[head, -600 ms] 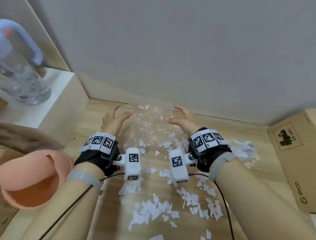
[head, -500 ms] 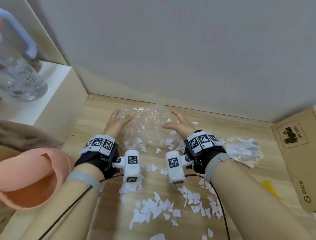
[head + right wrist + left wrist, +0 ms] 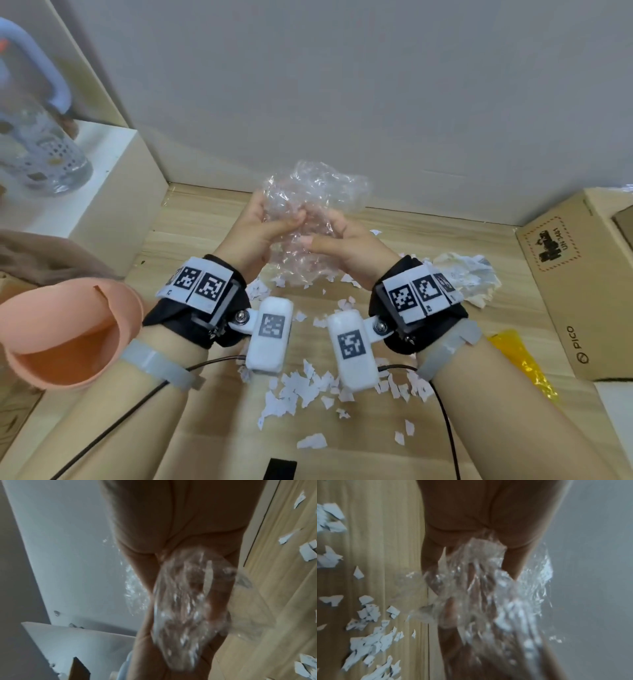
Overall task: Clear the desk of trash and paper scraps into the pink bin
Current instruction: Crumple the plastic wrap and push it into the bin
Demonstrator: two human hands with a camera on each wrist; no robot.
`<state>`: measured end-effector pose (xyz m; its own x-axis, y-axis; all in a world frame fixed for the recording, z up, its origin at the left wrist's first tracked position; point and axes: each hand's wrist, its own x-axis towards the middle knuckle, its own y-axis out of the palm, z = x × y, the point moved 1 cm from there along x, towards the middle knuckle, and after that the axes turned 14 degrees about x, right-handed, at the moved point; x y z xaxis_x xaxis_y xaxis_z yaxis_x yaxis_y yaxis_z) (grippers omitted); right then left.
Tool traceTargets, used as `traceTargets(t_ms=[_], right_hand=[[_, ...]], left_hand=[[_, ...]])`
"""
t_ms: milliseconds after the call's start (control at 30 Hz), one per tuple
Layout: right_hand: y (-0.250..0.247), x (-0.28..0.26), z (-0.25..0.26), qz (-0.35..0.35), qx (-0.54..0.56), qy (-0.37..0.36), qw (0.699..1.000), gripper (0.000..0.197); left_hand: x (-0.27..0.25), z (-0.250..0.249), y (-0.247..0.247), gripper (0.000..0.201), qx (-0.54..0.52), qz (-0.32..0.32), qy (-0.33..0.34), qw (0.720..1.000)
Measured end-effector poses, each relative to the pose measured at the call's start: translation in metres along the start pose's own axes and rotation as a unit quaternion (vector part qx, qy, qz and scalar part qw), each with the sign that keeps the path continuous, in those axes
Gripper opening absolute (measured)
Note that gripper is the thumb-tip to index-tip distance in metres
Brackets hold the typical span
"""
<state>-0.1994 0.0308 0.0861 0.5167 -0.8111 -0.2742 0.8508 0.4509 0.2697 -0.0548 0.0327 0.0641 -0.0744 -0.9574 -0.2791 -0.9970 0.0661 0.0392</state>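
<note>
A crumpled sheet of clear plastic wrap [image 3: 308,205] is bunched between both hands above the wooden desk [image 3: 191,233]. My left hand [image 3: 270,222] grips its left side with thumb and fingers curled in. My right hand [image 3: 329,233] grips its right side. The wrist views show the clear plastic wrap [image 3: 488,595] [image 3: 185,601] pressed against each palm. Several torn white paper scraps [image 3: 301,390] lie on the desk below my wrists. A crumpled white paper ball [image 3: 469,277] sits right of my right wrist. The pink bin [image 3: 61,329] lies on its side at the left, mouth toward me.
A white box [image 3: 102,192] bearing a clear bottle [image 3: 37,150] stands at the back left. A cardboard box [image 3: 582,274] fills the right side, with a yellow wrapper [image 3: 524,363] in front of it. The grey wall [image 3: 342,85] closes off the desk's far edge.
Both hands came together and closed on the plastic wrap, bunching it and lifting it off the desk. Before, they were apart with fingers spread at its sides.
</note>
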Motion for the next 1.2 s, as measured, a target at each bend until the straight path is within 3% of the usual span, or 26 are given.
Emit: traceTargets(t_ms=[67,133,200,267,333,433,467,567,633,767,867,933,1000,1067,1133,1200], right_hand=[[-0.001,-0.021,0.008,-0.010,-0.013,-0.024,1.000,0.040],[-0.006,-0.042,0.016,-0.094,-0.064,-0.117,0.987,0.048],[-0.009,-0.057,0.021,-0.130,-0.145,-0.165,0.967,0.077],[-0.003,-0.067,0.022,-0.064,-0.200,-0.145,0.967,0.094],[0.001,-0.070,0.020,-0.026,-0.227,-0.172,0.958,0.085],[0.001,-0.070,0.016,-0.072,-0.269,-0.240,0.930,0.059],[0.000,-0.071,0.015,-0.100,-0.277,-0.256,0.921,0.052],[-0.007,-0.079,0.021,-0.173,-0.276,-0.282,0.902,0.033],[-0.009,-0.084,0.024,-0.191,-0.266,-0.295,0.898,0.026],[-0.001,-0.087,0.019,-0.235,-0.170,-0.293,0.911,0.035],[0.007,-0.088,0.008,-0.200,-0.223,-0.297,0.907,0.036],[0.013,-0.094,0.008,-0.164,-0.232,-0.288,0.915,0.051],[0.012,-0.103,0.013,-0.132,-0.274,-0.251,0.919,0.083],[0.007,-0.115,0.020,-0.102,-0.325,-0.217,0.915,0.104],[0.000,-0.123,0.029,-0.079,-0.329,-0.220,0.915,0.110],[-0.003,-0.122,0.032,-0.038,-0.345,-0.220,0.912,0.107]], left_hand=[[-0.009,-0.004,-0.001,0.032,-0.036,-0.043,0.009,0.998],[-0.017,-0.005,-0.004,0.036,-0.086,-0.081,-0.005,0.993],[-0.027,-0.007,0.001,0.038,-0.127,-0.056,-0.020,0.990],[-0.039,-0.011,0.018,0.035,-0.134,0.021,0.001,0.991],[-0.049,-0.016,0.039,0.030,-0.131,0.091,0.026,0.987],[-0.053,-0.026,0.059,0.038,-0.135,0.161,0.059,0.976],[-0.056,-0.030,0.064,0.037,-0.131,0.174,0.046,0.975],[-0.067,-0.033,0.077,0.005,-0.056,0.164,-0.039,0.984],[-0.073,-0.030,0.080,0.006,-0.012,0.173,-0.048,0.984],[-0.081,-0.032,0.084,0.045,-0.069,0.306,-0.025,0.949],[-0.083,-0.035,0.088,0.073,-0.045,0.260,0.007,0.965],[-0.082,-0.031,0.087,0.076,-0.033,0.197,0.016,0.980],[-0.081,-0.027,0.082,0.063,-0.057,0.164,-0.003,0.985],[-0.084,-0.027,0.075,0.040,-0.103,0.145,-0.028,0.984],[-0.085,-0.028,0.072,0.018,-0.104,0.113,-0.046,0.987],[-0.085,-0.029,0.079,0.022,-0.070,0.065,-0.057,0.994]])
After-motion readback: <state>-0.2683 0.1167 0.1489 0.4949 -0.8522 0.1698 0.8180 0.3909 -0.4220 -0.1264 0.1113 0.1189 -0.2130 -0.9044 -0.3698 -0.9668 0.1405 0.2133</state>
